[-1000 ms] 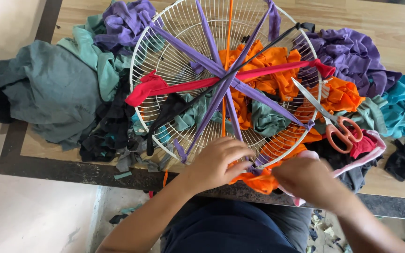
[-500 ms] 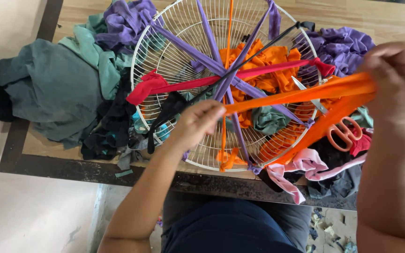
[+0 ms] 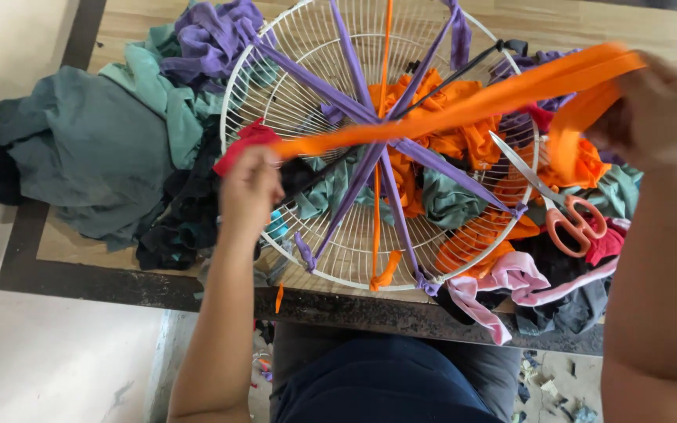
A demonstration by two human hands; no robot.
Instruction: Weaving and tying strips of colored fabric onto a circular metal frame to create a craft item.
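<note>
Orange fabric strip (image 3: 464, 106) stretched taut across the upper half of the white wire fan guard (image 3: 316, 258), running from about nine o'clock on the guard up toward two o'clock. Left hand (image 3: 249, 186) sits at the nine o'clock end, its fingers clenched around the strip's tip just over the guard's rim. Right hand (image 3: 652, 117) is raised at the two o'clock end, fingers closed on the strip where it doubles back in a loop (the loose end hangs below the hand).

Under the strip, purple strips (image 3: 354, 106) cross the guard like spokes and meet near its centre, with a thin orange strip (image 3: 379, 211) running from twelve to six o'clock and knotted at the lower rim. A red strip (image 3: 246, 141) lies just beside the left hand.

Scissors with orange handles (image 3: 566, 211) rest on the guard's edge at four o'clock. Crumpled orange, teal and purple scraps show through the wires. A heap of teal and grey cloth (image 3: 88, 149) lies at nine o'clock on the bench (image 3: 64, 247), a pink-and-white piece (image 3: 511, 282) at five o'clock.
</note>
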